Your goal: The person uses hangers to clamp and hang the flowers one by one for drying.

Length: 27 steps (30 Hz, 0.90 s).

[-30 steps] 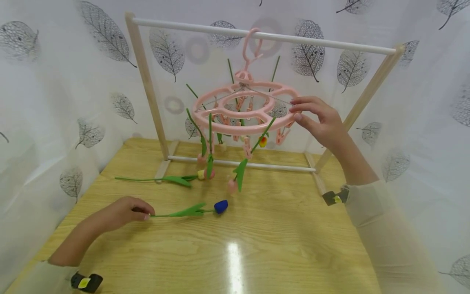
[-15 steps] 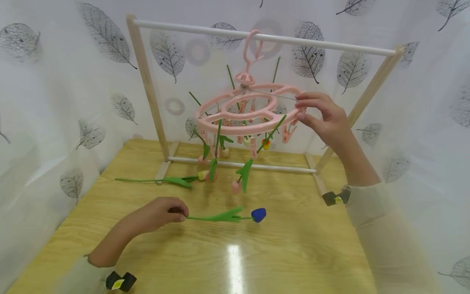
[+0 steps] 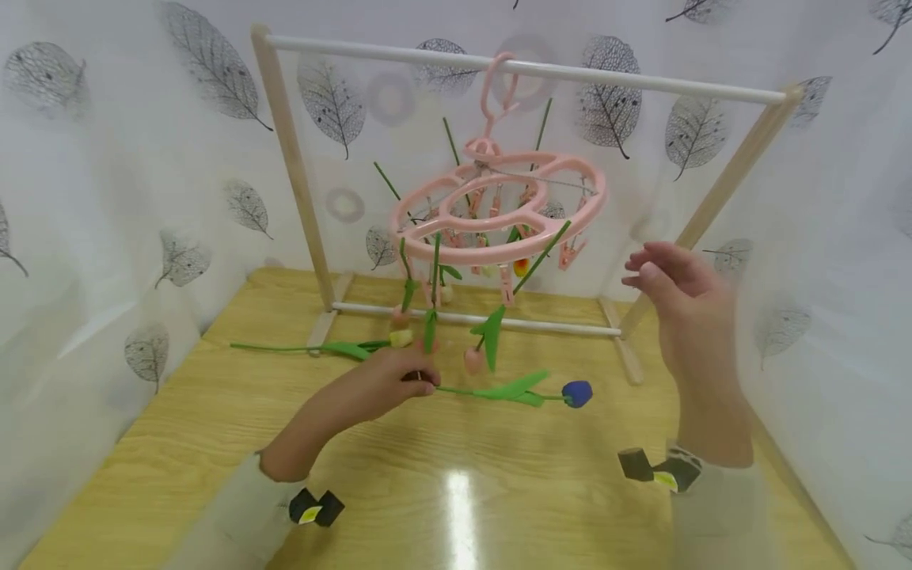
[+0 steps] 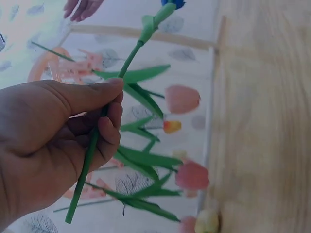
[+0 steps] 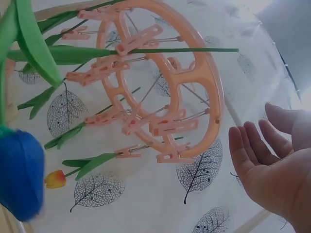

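Observation:
My left hand [image 3: 388, 385] pinches the green stem of a blue tulip [image 3: 577, 393] between thumb and fingers; the left wrist view shows the stem [image 4: 87, 165] crossing the palm. The flower head points right, above the table. To the right, my right hand [image 3: 694, 317] is apart from everything, its fingers loosely bent around nothing. A pink round clip hanger [image 3: 492, 255] hangs tilted between the hands, its clips [image 5: 141, 40] holding several tulips head down. Among these are pink tulips [image 4: 182, 99] and a red-yellow tulip [image 5: 55, 179].
The hanger's hook sits over a white rod [image 3: 399, 54] on a wooden-legged stand [image 3: 292, 158]. A yellow tulip [image 3: 401, 338] lies on the wooden table [image 3: 385, 483] behind my left hand. A leaf-patterned white curtain [image 3: 128, 198] surrounds the table.
My left hand has carried the blue tulip to the right and slightly up. My right hand has let go of the hanger's rim and drawn back down and right. The hanger has shifted slightly.

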Available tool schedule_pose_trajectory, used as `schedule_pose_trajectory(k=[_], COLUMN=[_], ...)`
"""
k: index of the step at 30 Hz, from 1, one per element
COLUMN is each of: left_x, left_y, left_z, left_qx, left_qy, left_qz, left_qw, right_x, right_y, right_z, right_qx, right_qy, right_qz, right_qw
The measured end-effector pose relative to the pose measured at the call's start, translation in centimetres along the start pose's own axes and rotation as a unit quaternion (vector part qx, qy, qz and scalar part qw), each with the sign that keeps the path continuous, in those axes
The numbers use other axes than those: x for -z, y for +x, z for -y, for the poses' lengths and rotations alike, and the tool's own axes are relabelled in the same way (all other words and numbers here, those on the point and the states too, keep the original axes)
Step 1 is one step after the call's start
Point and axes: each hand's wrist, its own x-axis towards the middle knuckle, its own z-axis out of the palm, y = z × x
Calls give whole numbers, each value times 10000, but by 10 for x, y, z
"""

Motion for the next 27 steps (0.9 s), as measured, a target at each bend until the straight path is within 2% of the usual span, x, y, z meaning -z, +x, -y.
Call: schedule_pose_trajectory(k=[3, 4, 7, 9, 10, 11, 14, 18, 23, 27], left_x=[-1, -1, -1, -1, 0, 0, 0, -1, 1, 4], left_y=[14, 18, 30, 36, 39, 41, 47, 51, 45, 40], left_z=[-12, -16, -28, -36, -40, -45, -56, -62, -63, -66], left_qx=[-54, -103, -283, -354, -397, -426, -474, -655, -888, -1045], left_qy=[179, 209, 289, 366, 423, 492, 787, 1048, 1155, 1333], left_qz=[-5, -8, -51, -114, -147, -177, -262, -368, -508, -614], left_qw=[9998, 9997, 9992, 9986, 9982, 9977, 9954, 9916, 9880, 9836], right_x=[0, -1, -13, -25, -31, -37, -50, -55, -58, -64], right_y=[-17, -22, -36, -42, -44, -45, -47, -48, -50, -51], right_z=[4, 7, 7, 2, -1, -7, -20, -33, -43, -47], right_qx=[-140, -210, -431, -647, -755, -909, -1263, -1524, -1732, -1696], right_qy=[-544, -848, -1430, -1533, -1663, -1572, -1734, -1954, -2140, -2135], right_qz=[593, 834, 1741, 2313, 2504, 2655, 2895, 3007, 3255, 3422], right_qw=[9967, 9927, 9733, 9586, 9507, 9468, 9328, 9210, 9046, 8992])
